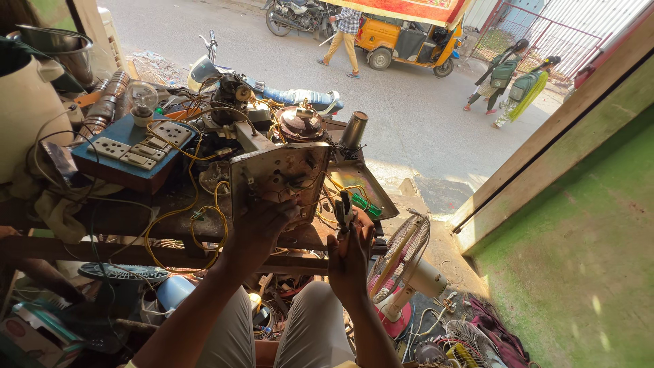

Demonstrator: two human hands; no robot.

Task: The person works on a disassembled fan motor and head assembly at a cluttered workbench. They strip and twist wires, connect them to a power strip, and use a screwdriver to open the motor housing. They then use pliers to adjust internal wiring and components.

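Note:
My left hand (262, 228) grips the lower edge of a worn metal appliance plate (279, 178) and holds it upright over the workbench; yellow wires hang from it. To its right, my right hand (351, 255) is closed around a small dark tool (345, 208) whose tip points up, just beside the plate's right edge. A green-handled screwdriver (365, 204) lies on the bench behind that hand.
The wooden workbench (136, 221) is crowded: a blue switch board (133, 146) with a bulb, a brown lidded pot (300, 124), a metal cylinder (354, 129), tangled wires. A table fan (402, 262) stands on the floor at right. A green wall (579, 259) is right; people and vehicles are on the street.

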